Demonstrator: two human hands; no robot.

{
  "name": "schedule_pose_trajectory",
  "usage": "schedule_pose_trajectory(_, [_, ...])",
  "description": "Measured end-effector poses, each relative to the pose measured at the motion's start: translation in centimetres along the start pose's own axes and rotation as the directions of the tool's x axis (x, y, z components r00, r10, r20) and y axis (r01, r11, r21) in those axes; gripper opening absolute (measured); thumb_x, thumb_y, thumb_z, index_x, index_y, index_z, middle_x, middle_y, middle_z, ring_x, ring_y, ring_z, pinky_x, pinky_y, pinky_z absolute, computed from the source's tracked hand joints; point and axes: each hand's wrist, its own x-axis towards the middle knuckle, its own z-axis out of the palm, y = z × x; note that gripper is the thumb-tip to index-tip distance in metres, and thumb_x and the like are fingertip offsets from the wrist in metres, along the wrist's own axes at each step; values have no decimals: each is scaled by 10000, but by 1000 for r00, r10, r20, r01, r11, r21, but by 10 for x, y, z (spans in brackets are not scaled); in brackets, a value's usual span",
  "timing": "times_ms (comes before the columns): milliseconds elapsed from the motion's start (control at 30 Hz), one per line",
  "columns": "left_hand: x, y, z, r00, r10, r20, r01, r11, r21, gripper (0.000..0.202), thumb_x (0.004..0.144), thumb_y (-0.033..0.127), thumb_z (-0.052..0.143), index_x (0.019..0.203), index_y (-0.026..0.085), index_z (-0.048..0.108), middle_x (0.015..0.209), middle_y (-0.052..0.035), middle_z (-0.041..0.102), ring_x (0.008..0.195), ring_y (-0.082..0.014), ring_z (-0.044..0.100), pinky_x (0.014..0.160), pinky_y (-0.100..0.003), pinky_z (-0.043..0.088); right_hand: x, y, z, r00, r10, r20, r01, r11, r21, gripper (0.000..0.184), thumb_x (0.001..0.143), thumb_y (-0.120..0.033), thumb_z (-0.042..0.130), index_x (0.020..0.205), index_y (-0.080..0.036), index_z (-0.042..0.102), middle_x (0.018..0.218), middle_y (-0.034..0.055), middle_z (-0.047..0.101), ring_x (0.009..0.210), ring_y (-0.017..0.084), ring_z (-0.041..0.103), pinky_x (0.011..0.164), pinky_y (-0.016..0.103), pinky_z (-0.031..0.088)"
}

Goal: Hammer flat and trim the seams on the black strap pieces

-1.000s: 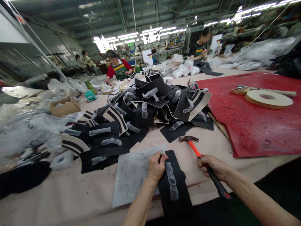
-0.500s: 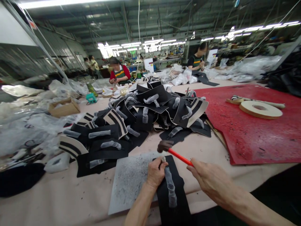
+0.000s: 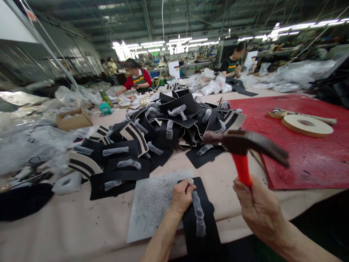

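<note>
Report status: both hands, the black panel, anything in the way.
Left hand gripping small metal tool at far end of black panel. Right hand holding hammer up. Panel overlapping pale board, pile beyond. Possible obstruction: left thumb near tool's top.

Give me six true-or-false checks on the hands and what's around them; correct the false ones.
1. The right hand holds the hammer by its handle. True.
2. The cream roll lies on the red sheet. True.
3. The left hand rests on the red sheet. False: it holds a small metal-topped rod at the black panel.
4. The hammer touches the rod. False: it is apart from it.
5. The teal box sits right of the black pile. False: it sits left.
6. A plastic-wrapped strip lies on the black panel. True.
</note>
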Motion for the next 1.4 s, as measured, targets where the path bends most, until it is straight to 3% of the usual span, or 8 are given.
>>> schedule_pose_trajectory(167, [0,-1,1,1000,-4,12,4,999,36,124,873,168,544,798,193,640,728,-13,666,676,-153,615,679,-243,451,-22,25,16,870,74,488,-6,990,-140,308,1003,-431,343,820,-225,481,526,-26,547,408,146,491,482,312,175])
schedule_pose_trajectory(333, [-1,-2,2,1000,27,-15,-27,1000,3,116,877,160,558,818,193,652,757,-15,679,696,-148,629,699,-239,467,-24,64,34,795,312,521,-277,950,-146,326,1005,-424,282,834,-228,480,566,-16,547,505,160,526,536,282,270])
schedule_pose_trajectory(500, [1,-1,1,999,37,-20,-37,999,20,107,865,152,564,814,188,651,744,-19,673,686,-151,625,686,-239,464,-20,89,67,768,357,531,-264,933,-245,277,962,-326,344,873,-182,563,784,92,633,677,217,603,614,303,373])
schedule_pose_trajectory(667, [-2,0,1,1000,20,-18,-19,999,26,120,871,182,566,832,191,679,764,-28,690,708,-162,640,715,-253,479,-25,27,81,894,219,391,-198,976,-93,422,965,-388,392,1288,-136,496,1149,156,607,1043,269,595,898,380,431])
schedule_pose_trajectory(800, [0,0,2,995,-79,-54,76,995,-65,112,833,240,626,799,185,717,754,-37,712,704,-171,657,711,-261,502,-49,-37,103,793,142,592,-168,986,-12,513,930,-323,466,1396,-110,432,1141,154,654,919,250,673,794,327,485])
schedule_pose_trajectory(1033, [24,-11,-9,685,-655,-320,283,643,-711,370,765,483,671,827,119,690,756,-77,712,737,-223,708,703,-324,560,-68,-46,126,734,214,645,-189,976,-108,510,923,-207,371,1383,-16,479,1008,193,719,827,274,707,719,329,489])
schedule_pose_trajectory(1233, [-16,-24,-43,842,-393,-371,326,917,-231,283,793,439,685,735,162,698,649,-25,679,620,-169,628,606,-241,485,-37,-23,105,787,356,505,-523,818,239,481,924,-396,363,1248,-127,595,932,111,730,819,239,686,731,331,486])
schedule_pose_trajectory(1400, [-22,-9,-36,900,-283,-333,210,949,-236,270,786,430,660,775,166,714,677,-39,691,635,-187,631,602,-265,505,38,-49,96,746,625,230,-618,522,588,466,894,-495,400,1011,-125,657,673,8,611,628,177,606,584,279,452])
